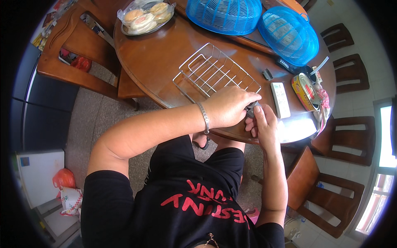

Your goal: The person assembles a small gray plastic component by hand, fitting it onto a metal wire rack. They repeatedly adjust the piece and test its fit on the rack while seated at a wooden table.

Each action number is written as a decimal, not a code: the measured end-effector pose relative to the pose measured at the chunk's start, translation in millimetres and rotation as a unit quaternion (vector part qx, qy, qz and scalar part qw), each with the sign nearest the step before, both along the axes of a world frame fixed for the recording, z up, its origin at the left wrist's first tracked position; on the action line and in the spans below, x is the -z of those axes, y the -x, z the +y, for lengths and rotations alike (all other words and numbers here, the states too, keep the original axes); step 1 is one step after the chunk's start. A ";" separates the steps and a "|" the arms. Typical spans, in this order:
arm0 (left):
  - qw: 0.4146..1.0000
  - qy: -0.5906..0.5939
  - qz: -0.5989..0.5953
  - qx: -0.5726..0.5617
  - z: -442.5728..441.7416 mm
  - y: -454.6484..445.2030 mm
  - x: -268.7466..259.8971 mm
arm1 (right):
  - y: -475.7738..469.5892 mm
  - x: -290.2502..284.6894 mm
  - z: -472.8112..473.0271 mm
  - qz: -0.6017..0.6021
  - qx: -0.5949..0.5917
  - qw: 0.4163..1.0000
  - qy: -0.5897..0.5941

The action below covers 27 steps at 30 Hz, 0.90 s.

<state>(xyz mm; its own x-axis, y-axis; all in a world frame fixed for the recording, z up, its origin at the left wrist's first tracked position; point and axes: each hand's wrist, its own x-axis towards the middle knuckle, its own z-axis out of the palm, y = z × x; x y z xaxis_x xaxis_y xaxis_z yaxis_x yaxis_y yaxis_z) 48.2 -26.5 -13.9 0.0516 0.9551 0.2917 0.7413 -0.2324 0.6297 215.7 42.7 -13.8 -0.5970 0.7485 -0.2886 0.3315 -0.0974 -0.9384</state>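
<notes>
My left hand [228, 107] reaches across the near corner of a chrome wire rack [221, 74] on the wooden table. Its fingers grip a small dark grey plastic piece [253, 109]. My right hand [264, 121] pinches the same piece from the other side, thumb on top. Much of the piece is hidden by my fingers, and I cannot tell whether it touches the rack's wire. A similar small grey plastic piece [267, 74] lies apart, beyond my hands. Just right of them rests a white remote control [280, 99].
Two blue mesh food covers [224, 18] stand at the back. A metal plate [149, 31] holds bagged round breads at the far left. A yellow oval tin [305, 91] and a cloth [324, 105] lie by the right edge. Wooden chairs [77, 52] flank the round table [145, 62].
</notes>
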 end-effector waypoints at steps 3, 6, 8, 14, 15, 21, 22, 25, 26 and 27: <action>0.998 0.016 -0.044 0.042 -1.7 5.7 -4.4 | -6.0 7.7 -1.8 0.063 0.006 0.998 0.011; 0.984 0.112 -0.118 0.074 -5.4 18.8 -21.9 | -5.9 6.4 -1.3 0.064 -0.001 0.998 0.015; 0.978 0.105 -0.162 0.077 0.9 30.4 -2.4 | -3.7 3.7 -0.9 0.065 -0.005 0.998 0.017; 0.989 0.107 -0.012 0.106 11.1 35.0 -7.6 | -4.8 4.6 3.0 0.044 -0.040 0.998 0.007; 0.991 0.091 0.006 0.103 14.0 33.0 -5.1 | -5.6 3.5 3.0 0.034 -0.046 0.998 0.001; 0.984 0.144 -0.010 0.104 12.2 29.7 -8.3 | -17.6 9.6 -8.2 -0.077 -0.064 0.888 -0.449; 0.982 0.156 -0.018 0.104 11.6 30.0 -7.7 | -18.2 6.8 -11.9 -0.082 -0.065 0.894 -0.436; 0.977 0.149 -0.055 0.141 13.0 33.7 -6.9 | -21.3 1.7 -16.7 -0.068 -0.101 0.872 -0.473; 0.975 0.161 -0.059 0.144 12.7 33.4 -9.1 | -21.7 2.8 -17.8 -0.066 -0.096 0.871 -0.478; 0.972 0.172 -0.062 0.149 12.7 31.9 -13.7 | -22.7 4.6 -19.0 -0.064 -0.090 0.869 -0.482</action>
<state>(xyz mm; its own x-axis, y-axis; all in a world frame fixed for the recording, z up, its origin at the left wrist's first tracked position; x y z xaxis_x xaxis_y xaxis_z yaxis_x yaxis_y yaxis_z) 16.2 -13.8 -0.2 0.3256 0.9453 -0.0205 0.5861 -0.1848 0.7889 238.5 23.8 -18.4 -0.7383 0.5776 0.3483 0.3676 0.7775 -0.5102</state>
